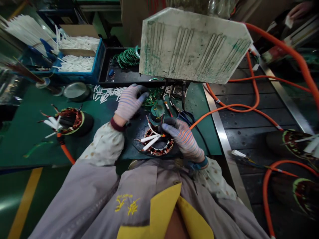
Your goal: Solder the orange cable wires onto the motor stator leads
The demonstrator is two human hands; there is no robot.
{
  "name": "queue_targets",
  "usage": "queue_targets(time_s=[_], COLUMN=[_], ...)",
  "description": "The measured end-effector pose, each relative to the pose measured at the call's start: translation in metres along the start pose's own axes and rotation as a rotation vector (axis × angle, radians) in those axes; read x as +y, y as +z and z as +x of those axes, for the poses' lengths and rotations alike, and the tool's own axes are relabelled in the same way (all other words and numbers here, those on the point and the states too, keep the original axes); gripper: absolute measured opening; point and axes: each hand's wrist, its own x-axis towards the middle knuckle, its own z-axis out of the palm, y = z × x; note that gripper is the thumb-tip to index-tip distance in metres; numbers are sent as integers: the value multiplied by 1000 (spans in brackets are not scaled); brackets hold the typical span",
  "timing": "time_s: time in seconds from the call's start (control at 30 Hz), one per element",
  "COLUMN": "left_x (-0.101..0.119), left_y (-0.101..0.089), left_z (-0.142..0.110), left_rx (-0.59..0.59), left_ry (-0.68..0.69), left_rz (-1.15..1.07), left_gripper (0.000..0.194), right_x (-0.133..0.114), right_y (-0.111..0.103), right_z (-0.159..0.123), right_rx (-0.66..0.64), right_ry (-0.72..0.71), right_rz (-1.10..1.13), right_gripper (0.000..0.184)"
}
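Sitting at the near edge of the bench [208, 134], the wound stator [160, 152] lies just L & slightly below the R hand [184, 136] as the head cam sees it, ring opening up twd the cam. R is the nearer hand by far: its gloved tips are at the ring's upper-right rim, right by the orange-marked joint [163, 135] where the white sleeves [151, 143] meet. Sleeves' long axis runs from that joint down & L, i.e. away from the R fingers. R grip: fingers curled in, tips close together; can't tell if a lead is pinched or only touched. L hand [130, 101] is up-left of the stator & apart from it, b/w the cut white tubing pcs [106, 94] & the green cord heap [154, 98], tips pointing R twd the heap. L grip: half-bent, blurred at tips; nothing clearly in it, can't tell re thin cord. Blue-handled pliers [183, 116] lie just beyond the R hand.
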Motion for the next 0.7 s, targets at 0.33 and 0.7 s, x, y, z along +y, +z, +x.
queue_targets(time_s=[0.33,0.7], left_x=[43,30], left_y=[-22,-4], left_z=[-53,-79], left_rx=[-313,-95], left_ry=[182,9], left_rz=[-377,-464], left_gripper=[48,65], right_x=[-1,-97], right_y=[10,-235], right_z=[13,89], right_rx=[-207,876], right_ry=[-37,-216], right_rz=[88,-591], right_gripper=[50,30])
